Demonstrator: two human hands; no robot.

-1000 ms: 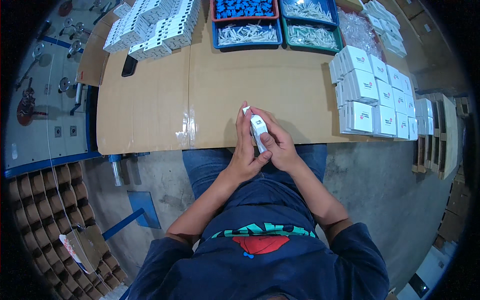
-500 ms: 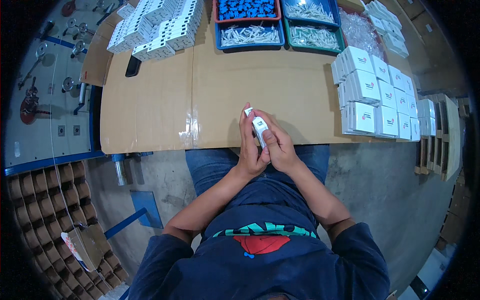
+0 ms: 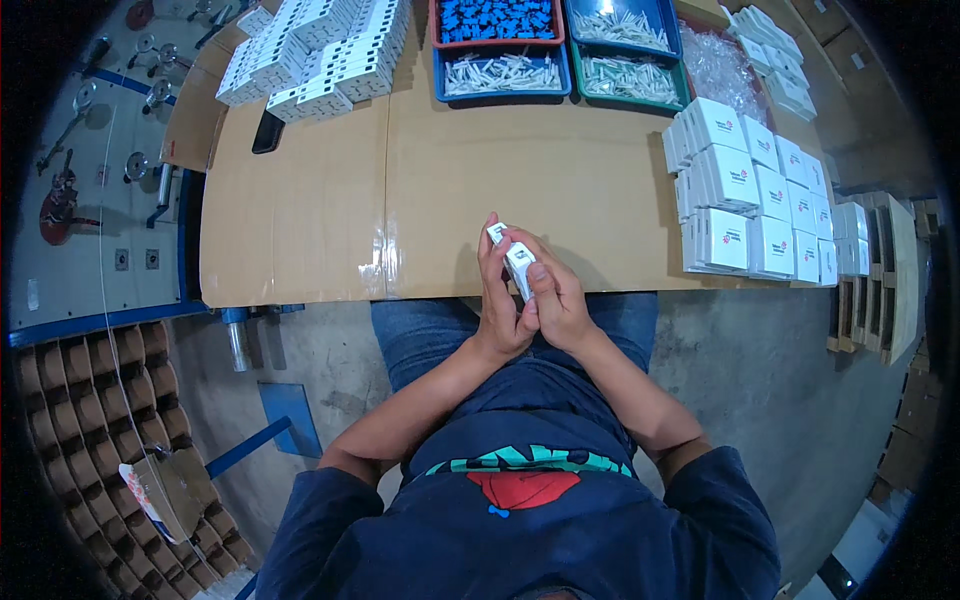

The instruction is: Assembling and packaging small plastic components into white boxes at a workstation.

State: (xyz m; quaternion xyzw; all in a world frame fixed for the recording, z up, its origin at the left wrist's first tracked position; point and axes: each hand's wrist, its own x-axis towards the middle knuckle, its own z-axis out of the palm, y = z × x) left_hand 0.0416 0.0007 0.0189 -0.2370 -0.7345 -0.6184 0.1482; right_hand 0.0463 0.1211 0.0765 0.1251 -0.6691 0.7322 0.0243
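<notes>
Close in front of my body, at the table's front edge, a small white plastic piece (image 3: 519,262) is held on edge between both hands. My left hand (image 3: 498,305) wraps its left side, the fingers pointing up and away. From the other side my right hand (image 3: 558,300) closes round it, with the thumb laid along the near face. A white end (image 3: 496,232) shows at the left fingertips; whether it belongs to the same piece I cannot tell. The palms and fingers hide most of the piece.
The cardboard-covered table (image 3: 300,220) holds stacked white boxy pieces (image 3: 320,55) at far left beside a black phone (image 3: 268,132). Trays of blue parts (image 3: 495,18) and clear plugs (image 3: 500,75) stand at the back. Stacked white printed squares (image 3: 722,240) line the right.
Both hands stay together around the white piece, with only slight shifts of the fingers. The whole view has moved a little.
</notes>
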